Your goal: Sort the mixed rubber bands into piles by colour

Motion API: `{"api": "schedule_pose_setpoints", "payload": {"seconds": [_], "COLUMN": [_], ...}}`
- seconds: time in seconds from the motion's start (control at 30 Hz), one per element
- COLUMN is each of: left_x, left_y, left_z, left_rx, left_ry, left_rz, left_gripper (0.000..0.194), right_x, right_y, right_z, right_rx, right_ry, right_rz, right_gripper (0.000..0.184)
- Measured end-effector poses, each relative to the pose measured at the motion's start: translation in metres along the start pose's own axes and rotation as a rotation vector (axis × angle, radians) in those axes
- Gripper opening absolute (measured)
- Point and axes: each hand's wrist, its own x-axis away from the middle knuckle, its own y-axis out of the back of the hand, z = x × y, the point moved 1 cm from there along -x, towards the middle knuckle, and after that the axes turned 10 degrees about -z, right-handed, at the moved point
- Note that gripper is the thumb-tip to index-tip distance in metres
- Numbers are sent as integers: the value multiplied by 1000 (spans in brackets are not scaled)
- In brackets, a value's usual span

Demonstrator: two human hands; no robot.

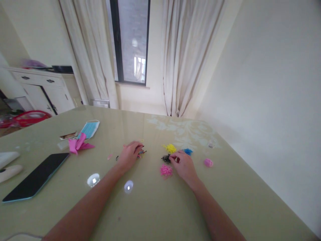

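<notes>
My left hand (129,154) is closed in a pinch over a small pile of mixed-colour bands (141,152), with a dark bit, apparently a black rubber band (143,146), at its fingertips. My right hand (184,164) has its fingers pinched together at the edge of a pile of black rubber bands (166,158); whatever is between them is hidden. Around it lie a yellow pile (171,148), a blue pile (188,152) and a pink pile (166,170) of similar small bands. A single black band (117,158) rests left of my left hand.
Two clear round lids or dishes, one beside my left forearm (93,180) and one between the arms (128,186), lie on the glossy table (150,214). At left are a dark tablet (36,175), pink cloth (79,144) and blue mask (89,129). A pink-purple lump (208,163) sits right.
</notes>
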Motion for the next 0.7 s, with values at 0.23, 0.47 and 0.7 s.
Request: {"api": "schedule_pose_setpoints", "payload": {"seconds": [0.23, 0.47, 0.7], "left_x": [0, -2, 7], "left_y": [0, 2, 1], "left_z": [2, 6, -6], "left_rx": [-104, -222, -288], "left_ry": [-17, 38, -87], "left_rz": [30, 33, 138], "left_gripper": [24, 30, 20], "right_x": [0, -1, 0], "right_y": [3, 1, -5], "right_z": [5, 5, 1], "right_rx": [1, 51, 60], "right_ry": [-14, -36, -16], "right_rz": [-11, -13, 5], "right_gripper": [13, 14, 13]}}
